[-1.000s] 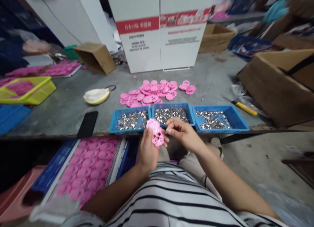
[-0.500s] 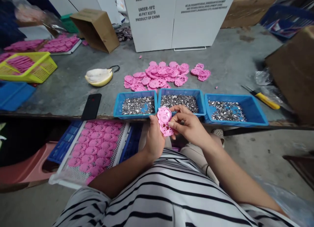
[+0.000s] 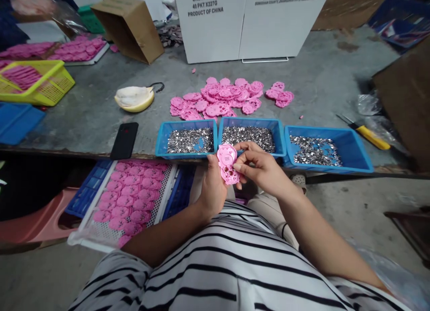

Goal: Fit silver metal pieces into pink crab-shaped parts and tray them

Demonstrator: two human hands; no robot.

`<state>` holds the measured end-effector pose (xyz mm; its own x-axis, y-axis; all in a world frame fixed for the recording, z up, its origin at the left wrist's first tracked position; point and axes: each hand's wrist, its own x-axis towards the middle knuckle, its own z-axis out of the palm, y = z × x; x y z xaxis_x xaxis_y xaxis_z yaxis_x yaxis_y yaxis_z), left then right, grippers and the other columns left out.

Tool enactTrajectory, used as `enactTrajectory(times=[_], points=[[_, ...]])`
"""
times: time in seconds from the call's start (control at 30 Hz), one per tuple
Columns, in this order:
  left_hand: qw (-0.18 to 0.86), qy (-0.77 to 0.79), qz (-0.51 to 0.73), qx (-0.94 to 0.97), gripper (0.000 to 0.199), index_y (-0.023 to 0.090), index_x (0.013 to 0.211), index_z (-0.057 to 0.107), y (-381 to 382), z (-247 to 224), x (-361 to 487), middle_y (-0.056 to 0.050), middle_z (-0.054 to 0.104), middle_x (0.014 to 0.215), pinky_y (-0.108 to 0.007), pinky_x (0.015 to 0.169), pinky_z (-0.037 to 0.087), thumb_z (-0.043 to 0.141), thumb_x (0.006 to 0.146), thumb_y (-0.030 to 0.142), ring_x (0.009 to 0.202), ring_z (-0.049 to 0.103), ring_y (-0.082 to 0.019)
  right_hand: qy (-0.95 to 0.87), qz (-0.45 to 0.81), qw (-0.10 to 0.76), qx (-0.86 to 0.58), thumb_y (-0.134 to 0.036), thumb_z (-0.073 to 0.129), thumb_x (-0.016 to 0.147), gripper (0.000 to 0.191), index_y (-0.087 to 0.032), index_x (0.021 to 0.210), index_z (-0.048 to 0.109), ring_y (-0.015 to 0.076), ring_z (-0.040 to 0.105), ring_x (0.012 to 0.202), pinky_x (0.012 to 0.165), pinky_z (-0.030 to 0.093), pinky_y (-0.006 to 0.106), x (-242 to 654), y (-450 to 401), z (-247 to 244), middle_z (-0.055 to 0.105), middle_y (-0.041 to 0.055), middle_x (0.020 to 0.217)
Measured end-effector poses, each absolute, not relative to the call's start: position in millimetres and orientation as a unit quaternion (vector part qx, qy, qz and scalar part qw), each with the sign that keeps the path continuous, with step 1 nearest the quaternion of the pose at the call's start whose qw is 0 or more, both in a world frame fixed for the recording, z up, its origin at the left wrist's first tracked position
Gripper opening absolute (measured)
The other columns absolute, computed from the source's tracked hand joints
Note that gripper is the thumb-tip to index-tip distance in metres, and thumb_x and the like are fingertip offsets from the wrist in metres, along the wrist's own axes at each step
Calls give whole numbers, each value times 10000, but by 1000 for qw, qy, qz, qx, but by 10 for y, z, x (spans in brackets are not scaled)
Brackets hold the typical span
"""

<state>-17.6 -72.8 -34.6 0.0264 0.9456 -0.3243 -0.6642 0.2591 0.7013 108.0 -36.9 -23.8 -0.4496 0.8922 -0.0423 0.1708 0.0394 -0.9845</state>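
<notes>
pink piece [image 3: 227, 161] in left grip [image 3: 213, 188]

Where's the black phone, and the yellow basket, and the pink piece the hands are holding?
Black phone [image 3: 124, 141]: head view, middle of its back.
Yellow basket [image 3: 51, 88]: head view, side wall.
Pink piece [image 3: 227, 155]: head view, upper part.

At the center of the frame, the left hand [image 3: 213, 185] holds a pink plastic piece [image 3: 227, 162], and the right hand [image 3: 260, 168] touches its right edge. Just above are 3 blue trays [image 3: 329, 168] of small metal parts [image 3: 317, 151]. A black phone [image 3: 124, 141] lies left of them; a yellow-handled tool [image 3: 373, 137] lies at right.
</notes>
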Motion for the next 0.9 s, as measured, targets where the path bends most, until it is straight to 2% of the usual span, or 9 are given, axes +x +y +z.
enactTrajectory(times=[0.27,0.37,0.43,0.5,0.57,0.67,0.8,0.87,0.9], points=[[692,387,587,164,692,142,1212,575,-708,-300,-172,-120,706,942,-299,647,539,425,856,716,862,676,-246,-653,555,311,-410,-474,669,821,384,-139,651,590,12,501,486,474,524,259,1082,-339,-239,501,91,1191],[693,391,580,176,692,143,1180,592,-716,-337,-181,-114,705,932,-299,640,540,424,850,728,847,677,-239,-662,544,313,-409,-428,673,828,338,-150,653,594,39,513,518,471,516,268,1091,-329,-263,509,91,1175],[692,391,577,185,697,144,1162,605,-724,-366,-186,-112,705,926,-300,630,540,433,840,738,835,677,-238,-687,503,326,-410,-357,675,832,278,-164,647,599,100,570,632,551,538,297,1088,-332,-290,540,87,1124],[692,389,577,192,694,149,1155,609,-729,-388,-189,-109,704,918,-299,617,537,438,837,741,827,677,-236,-721,440,342,-412,-265,669,828,214,-178,645,599,169,609,814,708,548,348,1075,-347,-325,575,81,1074],[690,387,579,200,684,154,1138,611,-727,-401,-193,-103,702,899,-294,604,531,439,835,743,825,676,-234,-737,396,356,-417,-206,657,821,148,-186,689,595,191,603,904,790,524,369,1055,-364,-367,591,80,1084],[683,388,580,216,683,154,1069,617,-720,-408,-210,-101,698,848,-284,578,517,452,813,765,813,673,-233,-729,388,370,-426,-213,680,803,101,-203,789,580,181,595,869,747,507,346,1048,-339,-436,598,80,1119],[684,386,571,241,686,162,986,606,-727,-408,-243,-94,694,790,-271,530,487,430,795,797,714,661,-207,-715,346,396,-461,-244,634,833,57,-220,845,584,198,598,869,753,497,351,1143,-86,-528,644,66,1038],[684,388,568,244,669,168,962,595,-739,-404,-254,-84,692,777,-263,503,467,419,802,794,645,642,-183,-727,249,357,-530,-222,630,814,65,-203,876,622,221,591,870,769,489,375,1214,110,-564,647,95,1049],[684,388,567,245,660,171,954,590,-745,-402,-258,-79,691,772,-260,491,457,425,802,791,615,631,-173,-744,194,304,-563,-203,644,788,77,-188,864,647,245,586,889,791,481,395,1243,206,-576,649,115,1039]])
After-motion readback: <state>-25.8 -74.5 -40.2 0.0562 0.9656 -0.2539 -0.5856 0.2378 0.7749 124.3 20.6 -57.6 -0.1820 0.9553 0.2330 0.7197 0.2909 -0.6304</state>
